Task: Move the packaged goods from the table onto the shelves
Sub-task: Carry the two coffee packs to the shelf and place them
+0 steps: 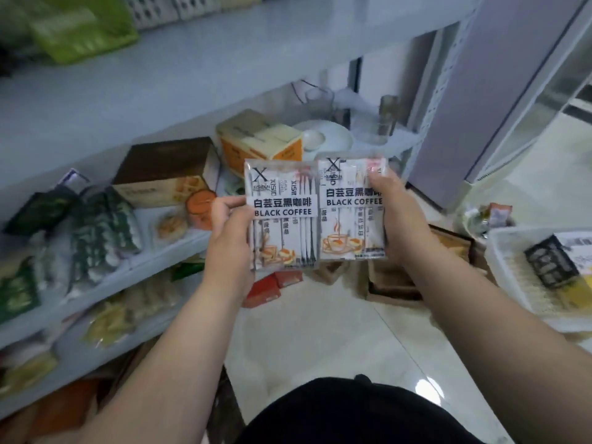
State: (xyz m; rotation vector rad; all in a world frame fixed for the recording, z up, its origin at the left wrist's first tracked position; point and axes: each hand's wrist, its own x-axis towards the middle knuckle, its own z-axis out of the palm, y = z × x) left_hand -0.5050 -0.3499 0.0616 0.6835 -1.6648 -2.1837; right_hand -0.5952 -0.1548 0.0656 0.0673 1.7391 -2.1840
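Where the packs are: up in the air in front of the person, two black coffee packs side by side. The left pack (282, 216) and right pack (350, 209) meet at their inner edges; touching or slightly overlapped, can't tell.
Which way they point: both upright, long axis running top to bottom, print right way up and facing the camera. The right one sits a touch higher.
Left hand (229, 232): fingers curled round the outer edge of the left pack, thumb on the front.
Right hand (400, 225): same deal on the right pack, thumb pressed on the front near the top corner.
Shelf vs hands: the middle shelf (160, 257) lies beyond the packs and off to the left, so imo the left hand is the nearer one and its pack goes in first.
Neighbours: brown box (166, 174) and orange box (259, 142) sit right behind the packs, green pouches (96, 232) further left.
Gap: pretty crowded; my guess is they slot in standing, not flat.
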